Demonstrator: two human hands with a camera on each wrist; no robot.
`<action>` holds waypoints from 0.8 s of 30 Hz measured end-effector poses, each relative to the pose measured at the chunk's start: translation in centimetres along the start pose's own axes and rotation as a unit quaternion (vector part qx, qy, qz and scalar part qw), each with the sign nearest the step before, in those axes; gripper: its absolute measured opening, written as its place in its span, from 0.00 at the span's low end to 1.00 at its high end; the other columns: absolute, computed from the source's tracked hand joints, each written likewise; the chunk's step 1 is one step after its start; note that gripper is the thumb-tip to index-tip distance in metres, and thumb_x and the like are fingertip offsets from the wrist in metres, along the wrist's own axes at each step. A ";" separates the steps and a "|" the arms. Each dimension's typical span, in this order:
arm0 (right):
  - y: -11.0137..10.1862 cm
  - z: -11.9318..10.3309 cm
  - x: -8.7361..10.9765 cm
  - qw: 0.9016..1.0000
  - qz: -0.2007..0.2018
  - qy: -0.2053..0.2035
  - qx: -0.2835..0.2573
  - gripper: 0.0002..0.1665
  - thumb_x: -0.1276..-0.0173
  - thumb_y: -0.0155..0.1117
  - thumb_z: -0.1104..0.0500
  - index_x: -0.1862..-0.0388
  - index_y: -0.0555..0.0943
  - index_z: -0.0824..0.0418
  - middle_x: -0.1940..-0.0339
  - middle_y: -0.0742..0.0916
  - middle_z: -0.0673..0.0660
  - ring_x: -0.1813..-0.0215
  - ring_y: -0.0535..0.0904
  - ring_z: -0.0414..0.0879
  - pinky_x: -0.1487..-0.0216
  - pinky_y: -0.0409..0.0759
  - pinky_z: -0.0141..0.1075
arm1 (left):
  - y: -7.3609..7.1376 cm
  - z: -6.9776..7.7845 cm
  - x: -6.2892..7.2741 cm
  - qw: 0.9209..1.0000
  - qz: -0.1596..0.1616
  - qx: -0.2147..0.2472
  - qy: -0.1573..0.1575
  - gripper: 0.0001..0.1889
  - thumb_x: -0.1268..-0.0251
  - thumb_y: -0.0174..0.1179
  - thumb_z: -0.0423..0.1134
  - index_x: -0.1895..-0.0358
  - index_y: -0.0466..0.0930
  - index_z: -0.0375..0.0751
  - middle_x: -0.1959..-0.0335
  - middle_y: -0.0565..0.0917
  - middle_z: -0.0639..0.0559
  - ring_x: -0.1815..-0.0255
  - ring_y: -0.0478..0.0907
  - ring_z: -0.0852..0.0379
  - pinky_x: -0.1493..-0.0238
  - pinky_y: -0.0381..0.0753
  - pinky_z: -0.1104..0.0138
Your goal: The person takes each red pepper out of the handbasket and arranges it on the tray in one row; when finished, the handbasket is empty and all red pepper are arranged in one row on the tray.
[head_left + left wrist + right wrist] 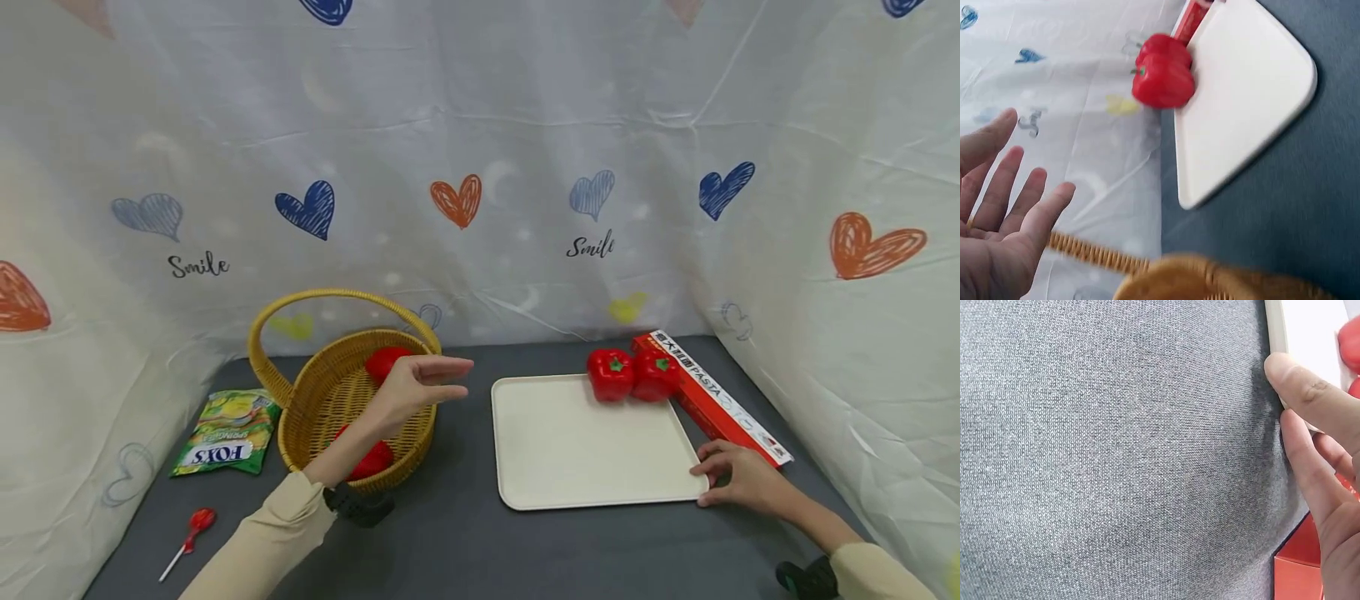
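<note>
Pinching the near right corner of the white tray [585, 450], my right grip [738, 475] is the nearer of my two: thumb and fingers close in to about the thickness of the rim. From here the tray stretches left and far, its long axis running left to right across the grey surface [450, 550]; whether the corner is raised at all, I cannot tell. At its far right corner the left pepper [611, 379] and the right pepper [656, 377] sit side by side, both red. Just beyond the tray's right side, a pasta box [708, 400] slants from far left to near right, printed "PASTA" after some Chinese characters.

Well to the left, I hold my left grip [416, 387] over the right side of a wicker basket [318, 408], thumb and fingers parted, nothing between them, tips pointing right toward the tray. Two red things lie in the basket, one far and one near, each partly hidden by my arm or hand. Left of it is a green and yellow packet [227, 429] reading "FOX'S" upside down, and nearer, a red lollipop [201, 521]. The far curtain [510, 292] says "Smile" twice among its hearts.
</note>
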State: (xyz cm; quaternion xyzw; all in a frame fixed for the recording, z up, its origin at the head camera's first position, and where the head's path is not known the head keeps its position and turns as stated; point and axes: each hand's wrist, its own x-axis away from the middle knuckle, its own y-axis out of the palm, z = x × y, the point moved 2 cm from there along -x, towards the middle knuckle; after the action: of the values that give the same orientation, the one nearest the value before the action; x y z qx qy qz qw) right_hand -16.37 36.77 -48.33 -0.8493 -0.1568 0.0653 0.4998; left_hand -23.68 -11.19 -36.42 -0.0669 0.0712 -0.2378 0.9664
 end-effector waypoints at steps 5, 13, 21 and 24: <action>-0.2 -0.1 0.0 1.000 -0.001 0.008 -0.009 0.22 0.57 0.82 0.50 0.65 0.89 0.60 0.57 0.82 0.58 0.61 0.72 0.41 0.66 0.76 0.29 | -4.2 -0.2 1.4 0.999 -0.024 -0.013 -0.021 0.23 0.42 0.67 0.32 0.42 0.77 0.28 0.44 0.79 0.38 0.40 0.74 0.42 0.49 0.81 0.59; 0.0 0.0 0.2 1.000 -0.002 -0.006 -0.027 0.20 0.57 0.82 0.53 0.65 0.88 0.61 0.57 0.81 0.60 0.67 0.70 0.32 0.70 0.73 0.29 | -10.1 -2.6 -0.9 0.990 -0.061 -0.125 -0.038 0.24 0.39 0.64 0.31 0.39 0.74 0.27 0.42 0.78 0.36 0.40 0.72 0.37 0.47 0.79 0.59; 0.1 0.1 0.3 0.999 -0.001 -0.015 -0.040 0.20 0.56 0.81 0.53 0.65 0.88 0.62 0.57 0.81 0.60 0.67 0.70 0.31 0.70 0.72 0.29 | -10.6 -5.0 -3.5 0.950 -0.099 -0.294 -0.036 0.26 0.45 0.64 0.22 0.40 0.74 0.27 0.35 0.69 0.32 0.33 0.62 0.34 0.48 0.79 0.54; 0.0 0.1 0.2 0.999 0.001 -0.010 -0.033 0.21 0.57 0.81 0.51 0.65 0.88 0.61 0.57 0.81 0.59 0.67 0.71 0.31 0.70 0.73 0.29 | -10.4 -5.7 -3.8 0.926 -0.111 -0.358 -0.039 0.26 0.46 0.63 0.20 0.40 0.74 0.27 0.33 0.65 0.29 0.34 0.61 0.31 0.53 0.81 0.57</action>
State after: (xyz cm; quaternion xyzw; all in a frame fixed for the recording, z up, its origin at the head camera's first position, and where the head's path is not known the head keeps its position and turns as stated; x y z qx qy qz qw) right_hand -16.24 36.94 -48.36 -0.8649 -0.1629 0.0690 0.4698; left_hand -32.61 -19.06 -39.90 -0.4254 0.1059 -0.2996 0.8474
